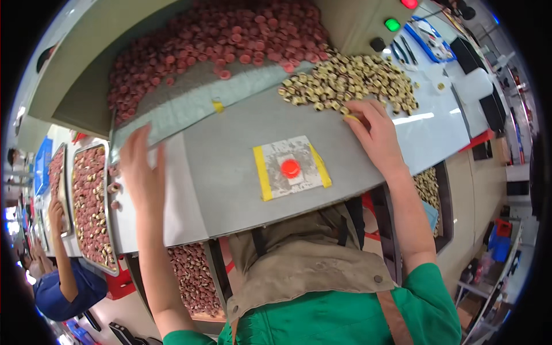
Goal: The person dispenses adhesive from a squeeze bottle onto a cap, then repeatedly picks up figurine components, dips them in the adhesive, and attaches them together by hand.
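Note:
My right hand (375,135) is at the near edge of a heap of small gold-coloured caps (345,80); thumb and fingertips close together on one gold cap (351,118). Over the left side of the grey worktop (224,190) my left hand (141,169) hangs slightly blurred, fingers apart and nothing visible in them. Between the hands, a bright red round cap (290,168) sits on a worn white plate (282,187) with yellow tape along two sides. Behind it, a large heap of dull red round caps (241,40) lies on a pale sheet.
At left stands a metal tray (92,213) of mixed red and gold pieces; a co-worker in blue (69,287) reaches beside it. Below the worktop are bins of red caps (195,282) and gold caps (426,187). Pliers (399,52) and a blue tray (431,40) lie back right.

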{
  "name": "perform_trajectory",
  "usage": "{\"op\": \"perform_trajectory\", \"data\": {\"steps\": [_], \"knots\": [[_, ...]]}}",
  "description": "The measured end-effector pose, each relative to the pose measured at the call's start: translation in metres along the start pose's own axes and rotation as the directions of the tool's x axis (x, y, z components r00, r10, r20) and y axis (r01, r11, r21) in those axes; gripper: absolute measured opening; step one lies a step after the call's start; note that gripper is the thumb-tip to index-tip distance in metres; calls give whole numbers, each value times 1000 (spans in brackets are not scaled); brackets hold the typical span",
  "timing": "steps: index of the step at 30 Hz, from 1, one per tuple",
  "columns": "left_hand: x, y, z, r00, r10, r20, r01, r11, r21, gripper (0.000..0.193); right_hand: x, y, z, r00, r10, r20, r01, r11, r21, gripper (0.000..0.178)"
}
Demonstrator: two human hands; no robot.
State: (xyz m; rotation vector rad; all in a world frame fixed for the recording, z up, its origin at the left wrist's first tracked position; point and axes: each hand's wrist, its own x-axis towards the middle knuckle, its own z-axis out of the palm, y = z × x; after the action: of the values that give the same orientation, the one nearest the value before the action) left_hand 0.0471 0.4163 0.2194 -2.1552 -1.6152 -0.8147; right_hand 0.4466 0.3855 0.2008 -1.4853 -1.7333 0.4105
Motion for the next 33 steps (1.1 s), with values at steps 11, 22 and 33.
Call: {"op": "perform_trajectory", "data": {"steps": [11,22,33], "knots": [[89,99,141,999,24,40,-20,995,-97,20,-33,-8,-24,991,-15,131,37,985,-168,19],[45,43,88,981,-153,122,188,907,-377,18,-23,-7,-7,932,-200,303,244,963,-113,23],[-69,114,6,615,-3,788,599,-648,-470,39,-48,-15,9,964,-122,236,145,986,-82,25]]}}
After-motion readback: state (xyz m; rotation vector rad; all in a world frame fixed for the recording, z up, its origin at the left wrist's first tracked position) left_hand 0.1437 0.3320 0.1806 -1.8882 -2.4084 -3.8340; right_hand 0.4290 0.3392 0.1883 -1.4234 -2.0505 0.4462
